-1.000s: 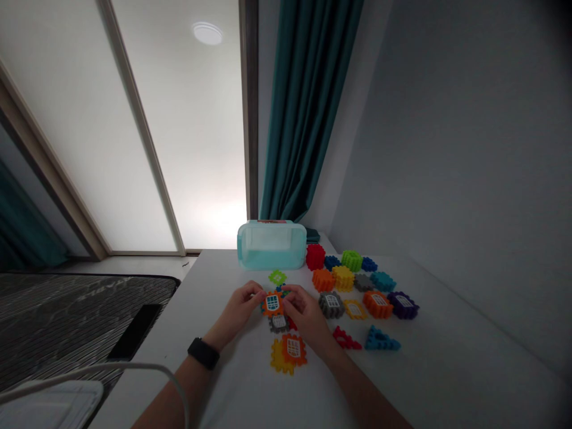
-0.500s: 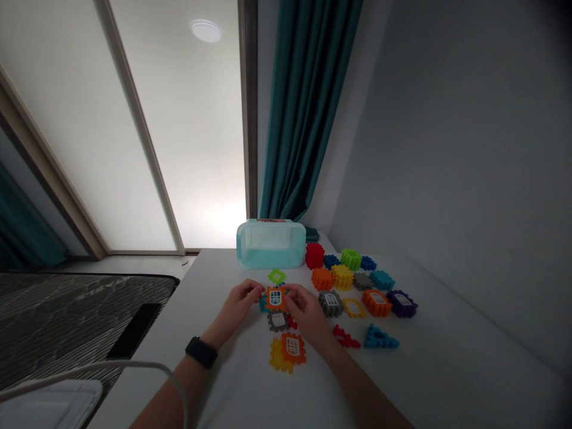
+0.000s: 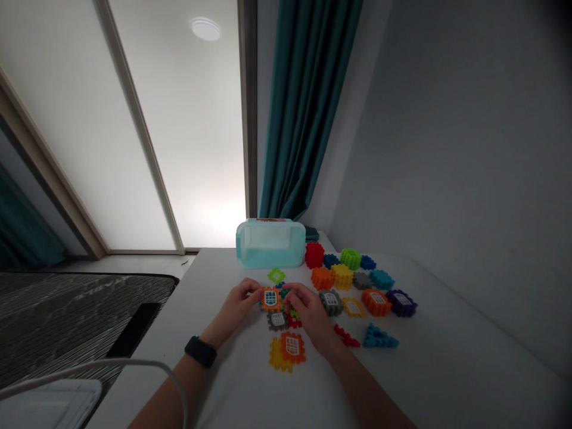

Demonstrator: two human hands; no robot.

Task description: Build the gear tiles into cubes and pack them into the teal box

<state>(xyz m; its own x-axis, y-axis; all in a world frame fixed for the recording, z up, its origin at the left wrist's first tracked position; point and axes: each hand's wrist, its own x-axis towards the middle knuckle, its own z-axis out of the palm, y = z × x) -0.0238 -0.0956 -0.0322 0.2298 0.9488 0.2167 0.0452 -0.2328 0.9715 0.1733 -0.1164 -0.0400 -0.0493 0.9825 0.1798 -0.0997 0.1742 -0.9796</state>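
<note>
Both my hands meet over the white table point(image 3: 438, 381). My left hand point(image 3: 239, 304), with a black watch on its wrist, pinches the left edge of an orange toothed block with a white window point(image 3: 270, 298). My right hand point(image 3: 308, 313) grips its right side, fingers curled. Small blue and green pieces peek out behind that block. Just below lie a grey window block point(image 3: 277, 320), a red piece point(image 3: 294, 322), and an orange block stacked on a yellow one point(image 3: 288, 348).
A pale turquoise box point(image 3: 270, 243) stands at the table's far edge. Several coloured blocks point(image 3: 357, 283) lie to its right, with a blue triangle point(image 3: 379, 338) and a red triangle point(image 3: 346, 337) nearer. A teal curtain point(image 3: 308, 107) and grey wall close the right side.
The orange window block has shifted slightly left and down between my hands. My right hand has slid a little further over it.
</note>
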